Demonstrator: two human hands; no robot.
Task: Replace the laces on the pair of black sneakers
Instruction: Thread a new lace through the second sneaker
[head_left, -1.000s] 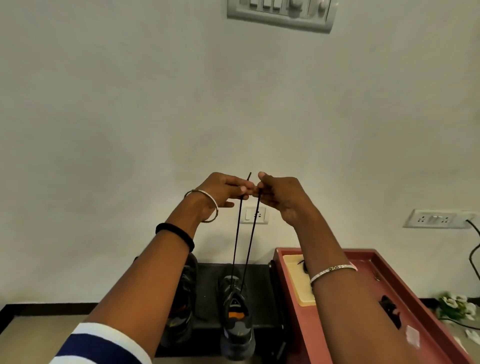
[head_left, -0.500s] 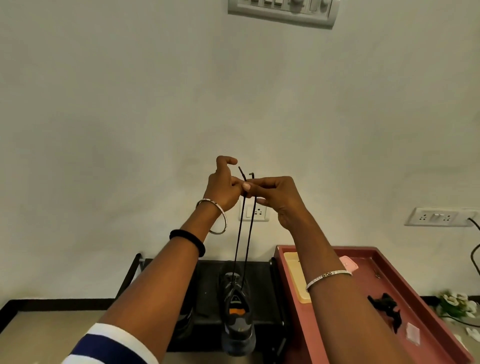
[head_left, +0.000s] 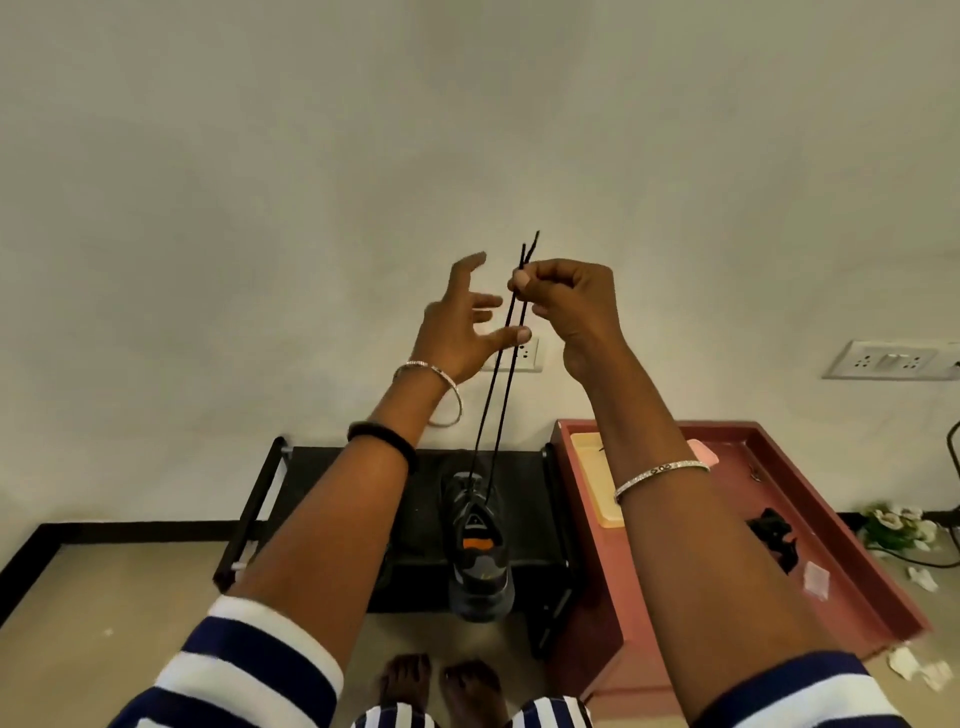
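Right hand (head_left: 569, 306): raised in front of the plain wall, fingers curled, thumb and forefinger pinching both strands of the thin black shoelace (head_left: 496, 395) a little under their tips. The two tips stick up above the pinch and cross each other.

Left hand (head_left: 454, 327): just left of the grip, fingers spread and relaxed, grasping nothing. Its thumb (head_left: 488, 340) reaches toward the strands below the pinch; cannot tell whether it touches them.

Below the grip the two strands run down taut, close together, to the black and grey sneaker with an orange patch (head_left: 478, 551). The sneaker stands directly under the grip on a low black metal-framed stand (head_left: 524, 499), its near end hanging slightly over the near edge.

Lower right of the grip: long dull-red tray table (head_left: 737, 428), touching or just beside the stand. On it sit a cream rectangular tray (head_left: 592, 467) and a small black clump (head_left: 771, 535), too small to identify.

Behind the grip, on the wall: white socket plate (head_left: 524, 356). A second white socket plate (head_left: 891, 358) sits far to the right.

Wrists: thin silver bangle (head_left: 441, 384) and black band (head_left: 384, 441) on the left, silver bangle (head_left: 660, 475) on the right. Navy-and-white striped sleeves at the lower edge. Bare feet (head_left: 441, 686) on the floor well below the grip.
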